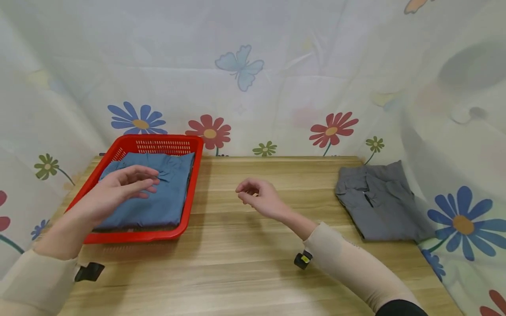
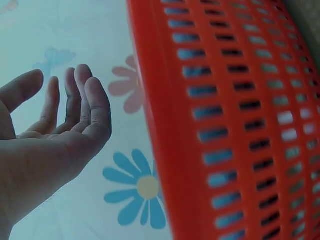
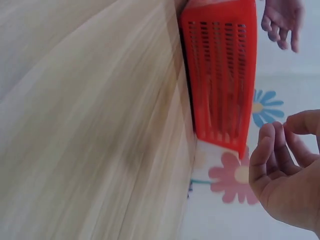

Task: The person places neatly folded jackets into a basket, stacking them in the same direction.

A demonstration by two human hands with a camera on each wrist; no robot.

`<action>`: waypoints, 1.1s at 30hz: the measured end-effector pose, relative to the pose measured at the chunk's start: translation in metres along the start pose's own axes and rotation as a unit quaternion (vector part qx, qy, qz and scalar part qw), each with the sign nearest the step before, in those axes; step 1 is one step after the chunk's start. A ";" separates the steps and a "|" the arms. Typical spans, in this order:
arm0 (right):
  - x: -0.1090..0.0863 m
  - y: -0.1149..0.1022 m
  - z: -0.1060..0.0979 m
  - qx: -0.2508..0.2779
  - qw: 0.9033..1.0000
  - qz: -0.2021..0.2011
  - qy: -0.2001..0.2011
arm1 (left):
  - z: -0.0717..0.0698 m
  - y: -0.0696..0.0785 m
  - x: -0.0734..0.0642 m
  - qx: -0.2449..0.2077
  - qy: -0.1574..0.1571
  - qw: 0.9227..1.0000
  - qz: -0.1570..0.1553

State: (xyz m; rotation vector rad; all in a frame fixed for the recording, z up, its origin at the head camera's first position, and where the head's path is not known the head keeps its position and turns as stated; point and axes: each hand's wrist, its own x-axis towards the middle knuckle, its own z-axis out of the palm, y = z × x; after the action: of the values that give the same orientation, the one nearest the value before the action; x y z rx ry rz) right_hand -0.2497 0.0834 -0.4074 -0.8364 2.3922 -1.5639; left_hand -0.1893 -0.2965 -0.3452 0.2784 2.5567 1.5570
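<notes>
A folded blue garment (image 1: 158, 199) lies in a red plastic basket (image 1: 193, 184) at the left of the table. My left hand (image 1: 128, 186) hovers over it with loosely bent fingers and holds nothing; the left wrist view shows that hand (image 2: 75, 120) beside the basket's slotted wall (image 2: 160, 120). Over the middle of the table, to the right of the basket, is my right hand (image 1: 261, 197). Its fingers (image 3: 272, 150) hang loosely curled, with nothing between them. A folded grey garment (image 1: 381, 202), with a button placket showing, lies at the table's right edge, apart from both hands.
The wooden table (image 1: 245, 263) carries the basket and the grey garment. A pale cloth backdrop (image 1: 276, 96) printed with flowers and butterflies hangs behind and on both sides, close to the table edges. Small black devices (image 1: 303, 260) sit at both wrists.
</notes>
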 end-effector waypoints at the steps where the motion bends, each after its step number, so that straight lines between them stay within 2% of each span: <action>1: -0.003 0.000 -0.004 -0.006 1.000 -0.001 0.001 | 0.003 0.002 0.000 0.003 -0.001 1.000 -0.002; 9: -0.018 0.014 -0.039 -0.073 0.997 0.002 -0.004 | 0.025 0.015 0.006 0.021 -0.022 1.000 -0.003; 19: -0.039 0.037 -0.080 -0.166 0.985 0.037 0.019 | 0.046 0.026 0.012 -0.011 -0.043 0.999 -0.001; 24: -0.050 0.046 -0.098 -0.231 0.968 0.087 0.039 | 0.058 0.028 0.013 -0.040 -0.058 0.997 0.002; 29: -0.066 0.051 -0.115 -0.296 0.943 0.134 0.070 | 0.070 0.030 0.009 -0.062 -0.081 0.995 0.003; 31: -0.072 0.055 -0.123 -0.314 0.934 0.147 0.085 | 0.074 0.032 0.007 -0.061 -0.089 0.994 0.010; 33: -0.078 0.060 -0.132 -0.334 0.922 0.171 0.101 | 0.077 0.033 0.007 -0.057 -0.096 0.994 0.015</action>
State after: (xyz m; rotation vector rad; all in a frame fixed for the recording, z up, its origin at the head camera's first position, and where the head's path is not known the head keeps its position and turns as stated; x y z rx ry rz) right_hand -0.2628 0.2470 -0.4154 -0.3027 3.0615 -0.7250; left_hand -0.1766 -0.2131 -0.3511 0.4333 2.3209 1.5958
